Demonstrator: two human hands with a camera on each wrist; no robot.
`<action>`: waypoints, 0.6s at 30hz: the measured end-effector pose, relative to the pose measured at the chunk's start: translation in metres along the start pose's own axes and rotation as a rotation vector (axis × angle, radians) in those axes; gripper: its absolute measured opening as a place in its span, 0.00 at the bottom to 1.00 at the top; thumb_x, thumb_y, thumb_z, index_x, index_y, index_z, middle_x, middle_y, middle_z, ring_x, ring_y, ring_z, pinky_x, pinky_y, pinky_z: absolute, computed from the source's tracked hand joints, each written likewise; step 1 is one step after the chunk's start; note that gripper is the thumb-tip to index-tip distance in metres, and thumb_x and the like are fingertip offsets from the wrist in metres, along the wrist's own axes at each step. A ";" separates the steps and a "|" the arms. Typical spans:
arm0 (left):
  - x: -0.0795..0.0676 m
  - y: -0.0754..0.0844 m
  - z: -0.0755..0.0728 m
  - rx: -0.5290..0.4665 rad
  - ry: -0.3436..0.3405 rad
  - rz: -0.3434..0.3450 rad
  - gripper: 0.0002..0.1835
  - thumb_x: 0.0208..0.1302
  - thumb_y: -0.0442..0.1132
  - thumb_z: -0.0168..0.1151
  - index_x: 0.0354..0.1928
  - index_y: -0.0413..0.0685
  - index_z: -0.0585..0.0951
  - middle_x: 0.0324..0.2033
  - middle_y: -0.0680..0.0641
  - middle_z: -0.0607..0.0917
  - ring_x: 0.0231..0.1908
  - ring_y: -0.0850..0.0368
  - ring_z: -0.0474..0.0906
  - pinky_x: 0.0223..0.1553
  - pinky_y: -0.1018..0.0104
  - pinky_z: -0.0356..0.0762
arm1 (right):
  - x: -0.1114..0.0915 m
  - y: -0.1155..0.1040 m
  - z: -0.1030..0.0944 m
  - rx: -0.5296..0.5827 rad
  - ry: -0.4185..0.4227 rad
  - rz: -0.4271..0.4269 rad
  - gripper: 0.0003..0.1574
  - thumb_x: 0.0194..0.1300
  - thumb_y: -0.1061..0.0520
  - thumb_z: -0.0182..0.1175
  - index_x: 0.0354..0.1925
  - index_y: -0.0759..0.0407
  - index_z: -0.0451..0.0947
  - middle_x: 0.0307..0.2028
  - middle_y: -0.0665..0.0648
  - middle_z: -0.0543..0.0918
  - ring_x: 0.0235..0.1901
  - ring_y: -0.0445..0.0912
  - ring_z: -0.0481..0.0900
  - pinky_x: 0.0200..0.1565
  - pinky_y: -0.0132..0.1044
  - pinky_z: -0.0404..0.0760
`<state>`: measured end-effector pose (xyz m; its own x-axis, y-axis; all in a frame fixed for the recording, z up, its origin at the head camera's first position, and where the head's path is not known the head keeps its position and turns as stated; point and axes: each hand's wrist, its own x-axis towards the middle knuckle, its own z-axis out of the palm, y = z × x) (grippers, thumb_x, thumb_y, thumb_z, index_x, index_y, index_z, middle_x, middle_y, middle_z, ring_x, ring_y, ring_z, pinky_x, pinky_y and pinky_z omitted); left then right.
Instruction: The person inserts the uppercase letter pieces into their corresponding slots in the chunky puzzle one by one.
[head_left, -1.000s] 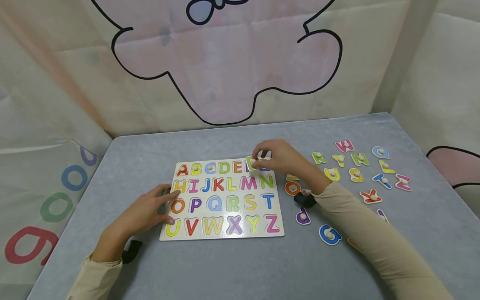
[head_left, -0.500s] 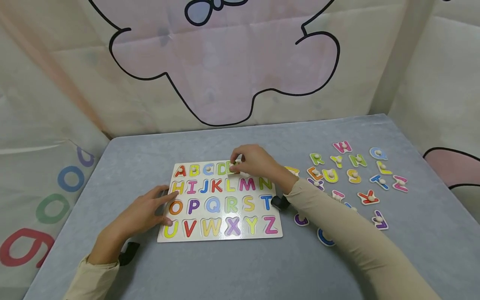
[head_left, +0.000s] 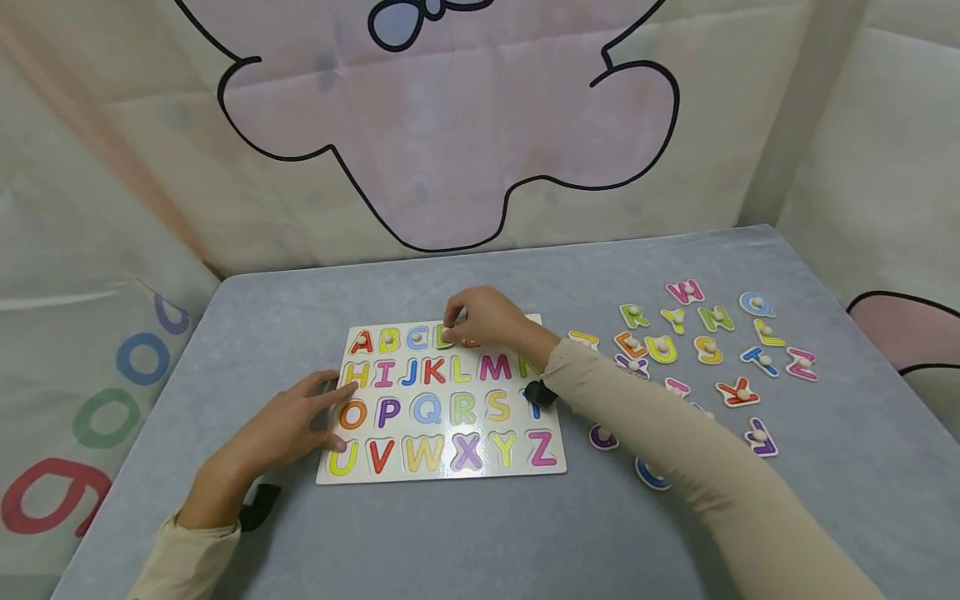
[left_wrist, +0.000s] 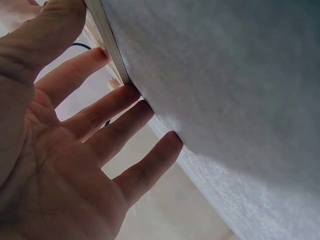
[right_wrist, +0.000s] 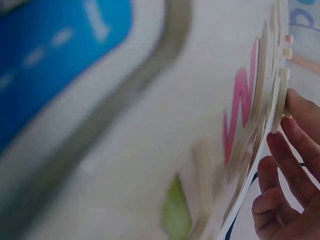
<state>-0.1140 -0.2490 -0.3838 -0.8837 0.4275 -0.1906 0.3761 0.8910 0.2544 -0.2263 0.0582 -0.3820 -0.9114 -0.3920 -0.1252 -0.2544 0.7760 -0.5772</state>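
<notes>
The white wooden alphabet board lies on the table, with A, B and C pieces in its top row. My right hand pinches a green letter D piece at the D place beside C, partly hiding it. In the right wrist view, thumb and fingers hold the thin letter piece at the board's surface. My left hand rests against the board's left edge, fingers extended. In the left wrist view, its fingertips touch the board's side and the grey tabletop.
Loose knobbed letter pieces are spread right of the board, among them a pink W, blue Q, red Y-like letter and purple letter. My right sleeve covers some of them. A printed curtain stands behind the table.
My right hand has moved left along the board's top row with the green letter piece, from near F and G to the D place. The left hand stays at the board's edge.
</notes>
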 end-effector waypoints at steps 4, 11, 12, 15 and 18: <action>0.000 0.000 0.000 -0.004 0.003 0.009 0.45 0.47 0.49 0.78 0.69 0.49 0.72 0.67 0.34 0.68 0.59 0.32 0.74 0.55 0.36 0.75 | 0.000 -0.002 0.002 -0.022 -0.012 0.005 0.10 0.61 0.45 0.71 0.34 0.46 0.83 0.37 0.47 0.83 0.37 0.43 0.77 0.36 0.32 0.75; 0.002 0.001 -0.002 0.003 0.001 -0.005 0.44 0.47 0.49 0.78 0.69 0.50 0.72 0.68 0.34 0.67 0.60 0.31 0.73 0.56 0.35 0.74 | 0.003 -0.003 0.005 -0.072 0.027 -0.030 0.11 0.61 0.44 0.70 0.33 0.47 0.82 0.36 0.47 0.82 0.34 0.42 0.77 0.35 0.32 0.74; 0.002 0.001 -0.002 0.003 0.001 -0.006 0.44 0.47 0.49 0.78 0.69 0.50 0.73 0.68 0.34 0.67 0.60 0.30 0.72 0.56 0.35 0.74 | 0.003 -0.003 0.005 -0.073 0.029 -0.034 0.11 0.61 0.44 0.70 0.33 0.47 0.82 0.36 0.47 0.82 0.34 0.42 0.77 0.35 0.32 0.74; 0.002 0.001 -0.001 -0.004 -0.002 -0.012 0.45 0.47 0.49 0.79 0.69 0.50 0.73 0.68 0.33 0.67 0.60 0.31 0.72 0.56 0.35 0.74 | 0.003 -0.003 0.006 -0.069 0.025 -0.035 0.10 0.62 0.44 0.70 0.34 0.47 0.82 0.37 0.47 0.81 0.34 0.43 0.77 0.35 0.32 0.75; 0.003 0.000 0.000 -0.009 -0.004 -0.014 0.45 0.46 0.49 0.79 0.69 0.50 0.73 0.68 0.33 0.67 0.60 0.31 0.72 0.56 0.35 0.75 | 0.002 -0.001 0.007 -0.076 0.008 -0.029 0.10 0.61 0.44 0.70 0.35 0.46 0.82 0.39 0.47 0.80 0.36 0.43 0.76 0.37 0.32 0.76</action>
<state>-0.1161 -0.2475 -0.3847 -0.8876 0.4157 -0.1984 0.3612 0.8954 0.2603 -0.2261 0.0531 -0.3871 -0.9058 -0.4111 -0.1025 -0.3043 0.7995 -0.5179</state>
